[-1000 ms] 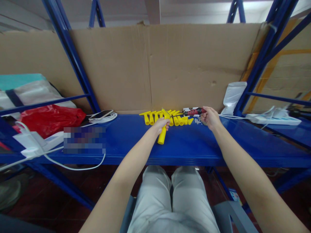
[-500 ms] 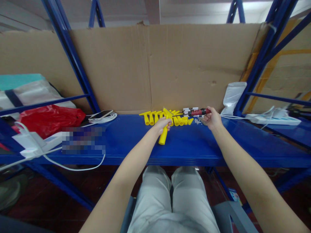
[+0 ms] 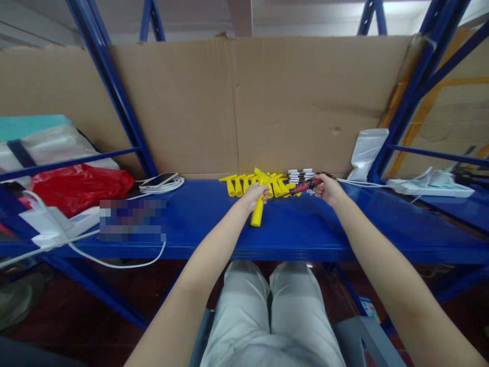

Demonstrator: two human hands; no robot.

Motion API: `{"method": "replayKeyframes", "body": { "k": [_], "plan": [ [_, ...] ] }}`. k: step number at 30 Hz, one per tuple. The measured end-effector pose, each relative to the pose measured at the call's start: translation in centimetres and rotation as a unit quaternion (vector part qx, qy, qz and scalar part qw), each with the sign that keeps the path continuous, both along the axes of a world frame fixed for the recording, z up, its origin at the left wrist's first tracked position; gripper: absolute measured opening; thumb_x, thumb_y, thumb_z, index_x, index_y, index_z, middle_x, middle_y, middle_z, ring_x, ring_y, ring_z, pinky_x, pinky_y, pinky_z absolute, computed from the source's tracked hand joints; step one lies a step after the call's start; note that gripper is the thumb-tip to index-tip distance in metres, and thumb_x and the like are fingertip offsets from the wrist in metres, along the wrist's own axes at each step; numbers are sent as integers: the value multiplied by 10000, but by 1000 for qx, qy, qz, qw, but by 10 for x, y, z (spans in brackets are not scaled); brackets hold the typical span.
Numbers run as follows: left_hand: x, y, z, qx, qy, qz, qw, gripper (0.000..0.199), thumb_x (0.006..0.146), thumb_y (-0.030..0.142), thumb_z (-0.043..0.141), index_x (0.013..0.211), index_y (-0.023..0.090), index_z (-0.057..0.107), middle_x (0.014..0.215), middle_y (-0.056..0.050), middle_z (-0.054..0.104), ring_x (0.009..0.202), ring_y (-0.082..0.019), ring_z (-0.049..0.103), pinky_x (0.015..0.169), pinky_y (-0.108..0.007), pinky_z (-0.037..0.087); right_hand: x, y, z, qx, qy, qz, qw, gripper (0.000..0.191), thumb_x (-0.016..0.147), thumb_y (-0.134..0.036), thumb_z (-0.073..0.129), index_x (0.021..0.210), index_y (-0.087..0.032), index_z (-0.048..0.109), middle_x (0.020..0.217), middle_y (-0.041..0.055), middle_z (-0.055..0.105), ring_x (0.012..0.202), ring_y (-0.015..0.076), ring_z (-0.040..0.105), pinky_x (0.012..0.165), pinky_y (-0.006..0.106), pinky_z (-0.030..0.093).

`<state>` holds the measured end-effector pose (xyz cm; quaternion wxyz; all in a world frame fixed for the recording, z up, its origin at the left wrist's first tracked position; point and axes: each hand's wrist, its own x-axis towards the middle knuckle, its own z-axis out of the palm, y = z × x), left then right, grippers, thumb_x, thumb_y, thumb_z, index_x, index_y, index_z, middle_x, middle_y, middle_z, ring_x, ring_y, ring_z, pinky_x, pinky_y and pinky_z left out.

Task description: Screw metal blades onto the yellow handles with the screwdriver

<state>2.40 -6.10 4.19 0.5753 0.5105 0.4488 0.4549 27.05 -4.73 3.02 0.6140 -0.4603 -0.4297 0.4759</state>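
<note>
My left hand (image 3: 256, 196) is closed round a yellow T-shaped handle (image 3: 256, 216), its round grip pointing down toward me and its wider head rising above my fingers. In my right hand (image 3: 329, 189) is a screwdriver (image 3: 304, 187) with a red and black grip. Its thin dark shaft points left and slightly down, with the tip close to the left hand; I cannot tell whether it touches the yellow handle. Behind both hands, several similar yellow handles (image 3: 238, 186) lie in a row. Small white packs with dark bands (image 3: 300, 173) and tiny silvery pieces (image 3: 310, 192) lie beyond the screwdriver.
The blue shelf (image 3: 206, 219) has a cardboard sheet (image 3: 290, 102) along its back. On the left are a phone (image 3: 164, 179), coiled white cable, a red bag (image 3: 82, 186) and plugged-in chargers. To the right stand a white pouch (image 3: 367, 153) and a power strip (image 3: 431, 188).
My right hand has lowered and shifted slightly left, moving the screwdriver from the yellow head to below it, now tilted. My left hand stays nearly still, holding the yellow handle.
</note>
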Motion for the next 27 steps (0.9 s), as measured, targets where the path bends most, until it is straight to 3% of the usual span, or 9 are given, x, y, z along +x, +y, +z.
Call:
{"method": "replayKeyframes", "body": {
  "k": [4,10,16,18,20,23,25,27],
  "plan": [
    [0,1,-1,-2,-5,2,1000,236,808,11,452,703,209,379,453,93,389,333,-47,338,407,-177,264,-11,-5,0,-102,-57,71,991,292,807,-336,678,685,-212,445,404,-65,447,337,71,392,343,171,319],
    [1,-3,2,-3,3,7,1000,243,808,7,455,689,206,384,451,92,382,332,-48,334,408,-181,267,-26,-12,-9,-138,-168,151,964,216,782,-283,754,750,-165,576,552,34,649,396,93,540,336,156,388],
    [2,-3,1,0,30,34,999,173,780,9,465,731,174,485,482,65,441,344,-57,367,407,-195,307,-26,-14,-11,-105,-194,130,967,153,715,-211,777,775,-174,642,650,32,693,474,110,595,361,173,445],
    [3,-2,0,-1,39,48,998,226,739,2,497,895,146,573,529,57,486,363,-67,407,415,-195,331,-21,-9,-12,-80,-208,97,970,130,699,-166,759,773,-178,652,646,19,680,511,116,601,398,185,466],
    [3,0,-2,-3,41,57,998,479,718,-1,529,1171,153,561,618,41,557,398,-83,469,430,-197,363,-15,-2,-15,-41,-256,33,965,105,690,-109,722,719,-179,647,638,15,665,562,124,602,465,199,487],
    [4,0,-3,15,33,56,998,743,736,5,560,1434,210,405,784,2,645,462,-96,538,459,-198,403,-2,11,-18,18,-403,-83,911,181,666,-28,653,604,-189,599,658,32,655,762,192,651,699,289,544],
    [4,0,-2,32,33,51,998,765,756,2,562,1469,223,393,818,-8,656,481,-94,545,469,-192,408,8,17,-21,4,-504,-125,855,185,664,-15,616,657,-199,633,807,75,699,975,268,652,898,406,514],
    [4,-1,-2,39,43,47,997,691,775,-5,548,1430,203,473,791,-9,647,485,-86,535,464,-184,396,18,20,-24,-18,-563,-130,816,221,677,-37,601,786,-206,691,1002,125,706,1144,346,593,999,536,441]
  ]
}}
